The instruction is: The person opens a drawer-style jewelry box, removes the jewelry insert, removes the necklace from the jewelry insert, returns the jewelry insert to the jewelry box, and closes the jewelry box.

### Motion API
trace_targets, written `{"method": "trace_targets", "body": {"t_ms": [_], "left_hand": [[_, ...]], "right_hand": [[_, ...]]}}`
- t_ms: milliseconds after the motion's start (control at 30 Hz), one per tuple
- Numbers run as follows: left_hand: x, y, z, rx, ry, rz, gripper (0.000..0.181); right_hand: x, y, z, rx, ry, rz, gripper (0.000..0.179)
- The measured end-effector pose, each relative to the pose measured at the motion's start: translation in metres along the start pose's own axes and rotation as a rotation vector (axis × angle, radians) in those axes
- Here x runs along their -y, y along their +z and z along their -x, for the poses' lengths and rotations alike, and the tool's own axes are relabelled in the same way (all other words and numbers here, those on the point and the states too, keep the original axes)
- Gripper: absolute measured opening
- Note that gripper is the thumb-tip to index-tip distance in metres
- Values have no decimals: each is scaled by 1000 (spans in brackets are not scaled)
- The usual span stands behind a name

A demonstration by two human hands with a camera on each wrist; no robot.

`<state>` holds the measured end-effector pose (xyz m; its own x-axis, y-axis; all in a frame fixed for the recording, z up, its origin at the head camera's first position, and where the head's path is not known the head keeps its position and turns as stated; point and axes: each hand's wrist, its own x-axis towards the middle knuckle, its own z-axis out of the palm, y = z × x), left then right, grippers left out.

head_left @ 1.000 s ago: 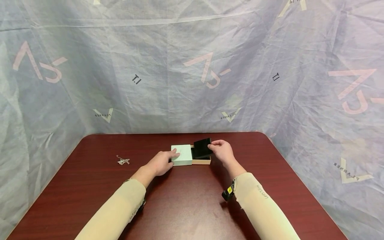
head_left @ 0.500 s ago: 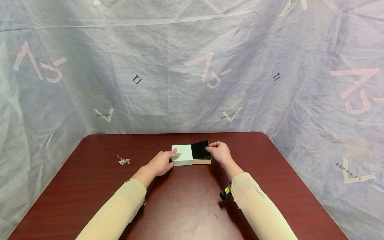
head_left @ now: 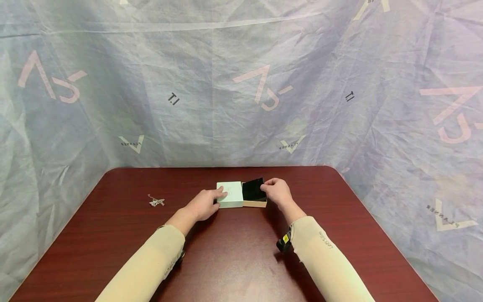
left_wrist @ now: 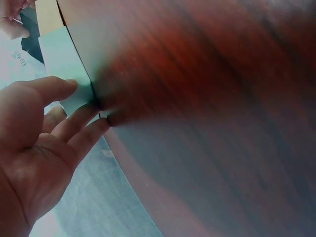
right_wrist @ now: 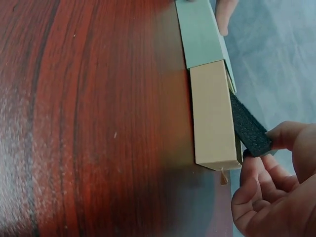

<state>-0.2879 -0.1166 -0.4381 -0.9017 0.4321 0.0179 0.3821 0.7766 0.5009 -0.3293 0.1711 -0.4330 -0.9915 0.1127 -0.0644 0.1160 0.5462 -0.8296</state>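
My left hand (head_left: 203, 204) holds the pale green sleeve (head_left: 234, 193) of a small drawer box near the table's far side, its fingers on the top and the near side. Out of the sleeve's right end sticks a tan inner tray (right_wrist: 215, 113) with a small ribbon tab at its end. My right hand (head_left: 278, 191) pinches the right end of a black foam insert (right_wrist: 253, 131) between thumb and fingers. That insert is tilted, its left end down in the tray and its right end raised above the rim. The tray's inside is mostly hidden beneath it.
To the left on the dark red wooden table (head_left: 226, 260) lies a small silvery chain-like piece (head_left: 156, 202), too small to make out fully. A grey printed cloth (head_left: 211, 92) hangs behind the table and along both sides.
My right hand has moved slightly left and down, lowering the foam insert further into the tray. The left hand stays on the sleeve.
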Motion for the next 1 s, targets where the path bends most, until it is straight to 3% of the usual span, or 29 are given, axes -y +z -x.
{"method": "trace_targets", "body": {"t_ms": [467, 767, 867, 1000], "left_hand": [[1, 0, 0, 10, -16, 7, 55], [0, 1, -1, 10, -17, 6, 55], [-1, 1, 0, 11, -23, 2, 54], [-1, 0, 0, 4, -16, -6, 54]], "right_hand": [[-2, 5, -6, -5, -30, 241, 27], [-74, 30, -74, 22, -16, 412, 44], [-74, 28, -72, 12, -52, 418, 45], [-53, 14, -54, -19, -93, 389, 42]]}}
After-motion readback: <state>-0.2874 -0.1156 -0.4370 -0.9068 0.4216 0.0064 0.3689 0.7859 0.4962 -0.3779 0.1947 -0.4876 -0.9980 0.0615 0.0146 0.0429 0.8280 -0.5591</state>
